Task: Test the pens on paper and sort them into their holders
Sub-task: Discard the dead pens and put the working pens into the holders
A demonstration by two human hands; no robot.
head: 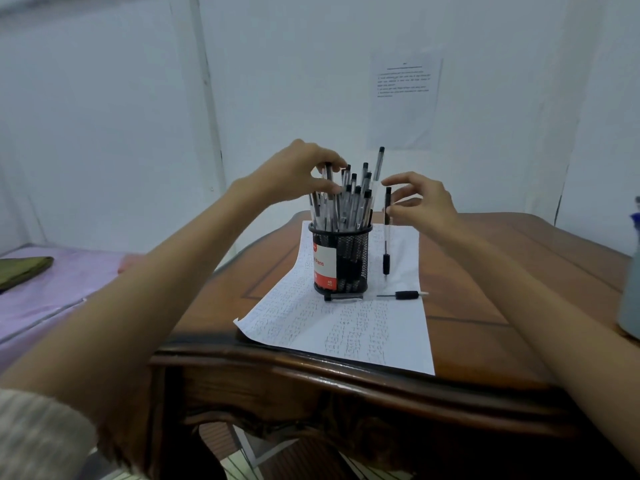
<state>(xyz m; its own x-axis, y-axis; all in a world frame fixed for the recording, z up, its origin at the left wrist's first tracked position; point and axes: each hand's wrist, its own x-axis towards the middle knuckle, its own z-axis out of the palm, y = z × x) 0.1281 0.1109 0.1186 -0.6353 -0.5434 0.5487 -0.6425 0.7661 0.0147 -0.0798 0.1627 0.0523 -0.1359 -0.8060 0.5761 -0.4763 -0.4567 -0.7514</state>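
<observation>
Near table [311, 382] edge: paper sheet [346, 327], covered in rows of small scribbles. Lying on it just in front of the holder: short clear piece [343, 297] with a dark end. Right of that, loose pen [403, 294] with black grip and white tip pointing right. Possibly one pen taken apart, too blurry to tell.

Standing on the sheet: black mesh holder [356, 251], red-and-white "Pens" label, packed with clear-barrelled, black-capped pens [346, 206]. One sticks up above the rest at back right. Far right edge: grey-blue container [631, 299], cut off by the frame, something blue at its top.

Left hand [298, 171]: over the holder's left side, thumb and fingers pinching pen tops in the bunch. Right hand [424, 202]: just right of the holder, pinching a single pen [386, 237] below its cap. Hangs vertical, grip end down, tip at or just above the sheet. Remaining fingers loosely spread.

Behind: printed notice [405, 98] on white wall. Left of table: purple cloth [62, 292], olive item [24, 268] on it.
</observation>
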